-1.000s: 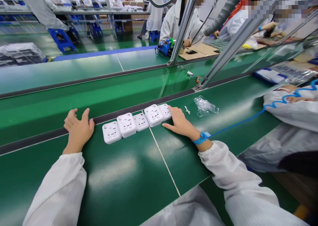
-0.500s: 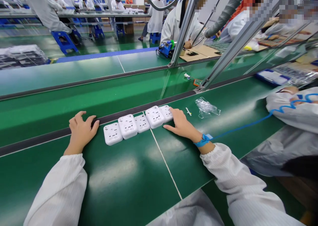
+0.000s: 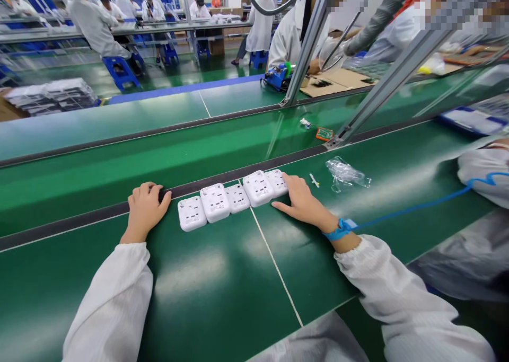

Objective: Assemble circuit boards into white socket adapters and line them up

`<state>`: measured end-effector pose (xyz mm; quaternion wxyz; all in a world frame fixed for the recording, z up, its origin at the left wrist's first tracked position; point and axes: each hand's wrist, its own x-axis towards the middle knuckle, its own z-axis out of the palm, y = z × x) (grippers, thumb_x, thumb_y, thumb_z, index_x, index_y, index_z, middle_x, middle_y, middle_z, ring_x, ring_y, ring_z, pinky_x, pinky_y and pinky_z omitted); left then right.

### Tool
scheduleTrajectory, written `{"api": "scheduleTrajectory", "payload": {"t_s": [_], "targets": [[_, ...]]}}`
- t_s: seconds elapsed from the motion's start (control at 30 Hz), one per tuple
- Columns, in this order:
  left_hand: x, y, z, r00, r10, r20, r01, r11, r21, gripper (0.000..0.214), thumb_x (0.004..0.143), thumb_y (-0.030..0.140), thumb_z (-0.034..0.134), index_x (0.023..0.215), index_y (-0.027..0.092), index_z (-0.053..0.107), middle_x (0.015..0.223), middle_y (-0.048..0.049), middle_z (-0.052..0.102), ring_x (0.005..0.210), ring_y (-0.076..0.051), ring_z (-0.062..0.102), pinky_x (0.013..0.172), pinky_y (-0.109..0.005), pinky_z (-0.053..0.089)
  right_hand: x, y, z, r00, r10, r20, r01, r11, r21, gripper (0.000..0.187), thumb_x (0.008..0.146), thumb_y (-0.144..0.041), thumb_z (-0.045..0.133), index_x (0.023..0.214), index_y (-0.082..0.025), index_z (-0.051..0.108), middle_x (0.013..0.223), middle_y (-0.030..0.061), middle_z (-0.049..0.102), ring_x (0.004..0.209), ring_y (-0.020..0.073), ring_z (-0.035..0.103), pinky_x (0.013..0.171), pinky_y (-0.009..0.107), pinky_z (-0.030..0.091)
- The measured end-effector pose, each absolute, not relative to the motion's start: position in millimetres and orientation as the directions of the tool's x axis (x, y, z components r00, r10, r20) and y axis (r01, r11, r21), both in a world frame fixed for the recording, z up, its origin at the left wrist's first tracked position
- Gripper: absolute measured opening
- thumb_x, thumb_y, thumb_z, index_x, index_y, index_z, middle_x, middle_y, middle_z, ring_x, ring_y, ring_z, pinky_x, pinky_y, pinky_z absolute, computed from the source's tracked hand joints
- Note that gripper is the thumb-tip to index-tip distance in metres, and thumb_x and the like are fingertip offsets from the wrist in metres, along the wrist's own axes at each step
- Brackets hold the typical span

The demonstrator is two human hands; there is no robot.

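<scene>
Several white power socket units (image 3: 237, 198) lie in a slanted row on the green conveyor belt (image 3: 222, 277). My right hand (image 3: 302, 203) rests with spread fingers against the rightmost unit (image 3: 276, 183), without gripping it. A blue wrist strap (image 3: 342, 228) circles that wrist. My left hand (image 3: 146, 208) lies on the dark belt rail (image 3: 107, 213), fingers lightly curled and holding nothing, just left of the nearest unit (image 3: 192, 213). A clear plastic bag (image 3: 345, 174) and a small white item (image 3: 314, 180) lie right of my right hand.
A dark rail splits this belt from a second green belt. Metal frame posts (image 3: 306, 49) rise beyond it, with a co-worker's white sleeve (image 3: 483, 166) at the right edge. Further off, people in white coats work at benches, and a blue tool (image 3: 277, 78) sits on the far belt.
My left hand has shifted toward the socket row and its fingers have curled onto the rail. The whole view has slid right in the frame as my head turned slightly.
</scene>
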<state>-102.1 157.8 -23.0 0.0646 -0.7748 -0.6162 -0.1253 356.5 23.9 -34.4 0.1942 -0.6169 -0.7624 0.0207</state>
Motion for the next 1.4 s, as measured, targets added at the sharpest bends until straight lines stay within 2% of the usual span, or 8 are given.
{"api": "scheduleTrajectory", "payload": {"t_s": [0.2,0.3,0.53,0.77,0.87,1.07,1.27,1.4], "targets": [[-105.3,161.9,-29.1,0.208,0.884,0.419,0.941,-0.297,0.16,0.087,0.089,0.059,0.053,0.152,0.002,0.034,0.153,-0.0296,0.029,0.139,-0.043,0.037,0.113,-0.055,0.035,354.2,23.2,-32.4,-0.16,0.95,0.267,0.936,0.232,-0.265,0.088,0.098,-0.063,0.052,0.161,-0.014,0.013,0.143,0.0231,0.043,0.127,0.0425,0.043,0.104,0.058,0.045],[-104.0,160.4,-27.0,0.183,0.902,0.391,0.927,-0.291,0.238,0.098,0.089,0.062,0.051,0.157,0.001,0.017,0.147,-0.0282,0.041,0.128,-0.039,0.048,0.107,-0.055,0.041,353.7,23.2,-32.2,-0.16,0.95,0.268,0.936,0.232,-0.266,0.088,0.098,-0.062,0.053,0.161,-0.015,0.013,0.143,0.0228,0.043,0.128,0.0427,0.043,0.104,0.059,0.045],[-98.9,156.2,-14.5,0.241,0.949,0.202,0.968,-0.249,0.015,0.06,0.099,0.056,0.033,0.127,0.014,0.066,0.132,-0.02,0.055,0.123,-0.041,0.048,0.103,-0.057,0.042,354.1,24.4,-32.5,-0.157,0.954,0.256,0.933,0.228,-0.277,0.09,0.097,-0.061,0.055,0.162,-0.016,0.011,0.144,0.0227,0.042,0.127,0.0433,0.043,0.104,0.06,0.045],[-96.3,156.8,-15.3,0.171,0.942,0.288,0.978,-0.198,0.067,0.079,0.094,0.062,0.035,0.152,0.009,0.043,0.15,-0.0281,0.034,0.128,-0.044,0.046,0.105,-0.061,0.041,352.1,24.0,-29.1,-0.156,0.95,0.272,0.932,0.233,-0.278,0.089,0.097,-0.059,0.057,0.161,-0.017,0.012,0.142,0.0222,0.043,0.126,0.0425,0.044,0.104,0.06,0.045],[-95.6,156.9,-13.8,0.155,0.951,0.268,0.976,-0.19,0.109,0.088,0.093,0.062,0.034,0.158,0.003,0.026,0.148,-0.0283,0.042,0.132,-0.045,0.044,0.108,-0.063,0.039,351.0,24.8,-29.1,-0.153,0.948,0.281,0.933,0.232,-0.275,0.09,0.096,-0.057,0.06,0.161,-0.017,0.012,0.14,0.0221,0.044,0.125,0.0416,0.045,0.104,0.06,0.046],[-98.5,159.5,-13.6,0.174,0.97,0.171,0.982,-0.184,0.041,0.067,0.096,0.06,0.029,0.128,0.013,0.065,0.147,-0.0222,0.046,0.133,-0.048,0.041,0.108,-0.064,0.038,349.5,25.9,-27.1,-0.149,0.953,0.264,0.929,0.227,-0.292,0.092,0.095,-0.057,0.061,0.162,-0.019,0.011,0.137,0.0212,0.046,0.124,0.0404,0.045,0.103,0.06,0.046],[-99.5,162.2,-16.0,0.169,0.953,0.253,0.979,-0.193,0.072,0.086,0.095,0.061,0.032,0.157,0.002,0.028,0.151,-0.0294,0.038,0.136,-0.048,0.04,0.109,-0.064,0.04,349.0,25.9,-25.4,-0.138,0.957,0.256,0.933,0.213,-0.291,0.089,0.095,-0.056,0.062,0.16,-0.016,0.017,0.136,0.0215,0.046,0.123,0.0398,0.046,0.103,0.059,0.046],[-98.6,160.0,-11.8,0.203,0.968,0.148,0.978,-0.208,0.021,0.07,0.098,0.058,0.025,0.141,0.012,0.056,0.145,-0.022,0.05,0.13,-0.048,0.044,0.106,-0.066,0.04,348.7,26.0,-26.1,-0.136,0.956,0.259,0.932,0.212,-0.294,0.089,0.095,-0.056,0.062,0.16,-0.016,0.016,0.135,0.0209,0.047,0.122,0.0392,0.046,0.102,0.058,0.047]]}}
